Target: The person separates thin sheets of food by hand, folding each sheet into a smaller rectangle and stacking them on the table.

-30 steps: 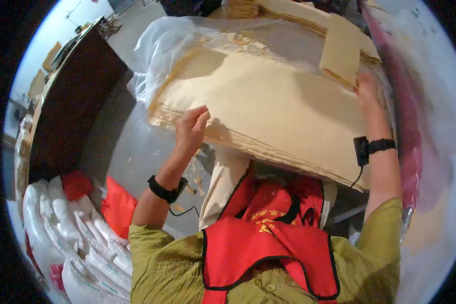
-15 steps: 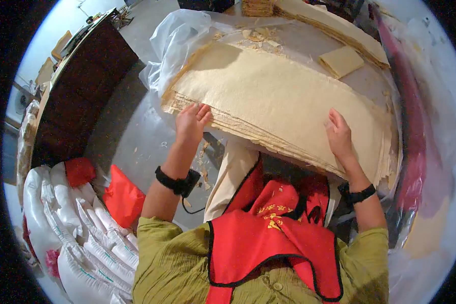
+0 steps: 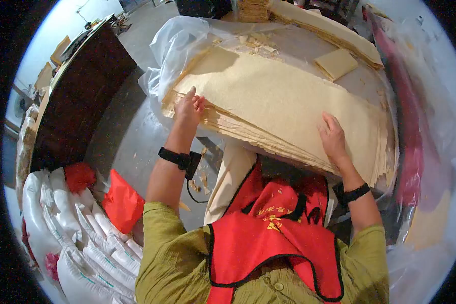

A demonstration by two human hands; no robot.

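Note:
A thick stack of large cream paper-like sheets (image 3: 273, 91) lies at a slant before me, with rough, layered edges fanned along the near side. At its near left corner is my left hand (image 3: 187, 109), thumb pointing up and apart from the loosely curled fingers, right at the sheet edges. Over the right part of the top sheet, my right hand (image 3: 333, 139) is open, its fingers extended and palm turned inward. No sheet shows between its fingers. Both wrists wear black bands, the left one (image 3: 180, 159) with a small box and cable.
A folded cream piece (image 3: 336, 64) lies behind the stack near torn scraps (image 3: 258, 41). More stacked sheets (image 3: 329, 30) line the back. Clear plastic (image 3: 172, 45) bunches at the left corner. White sacks (image 3: 81, 228) and a red bag (image 3: 122, 201) are at lower left, below a dark cabinet (image 3: 81, 91).
My left hand has turned, its thumb now raised and its fingers more curled at the sheet edges. The right hand has shifted slightly left and stays open. The camera view has moved a little.

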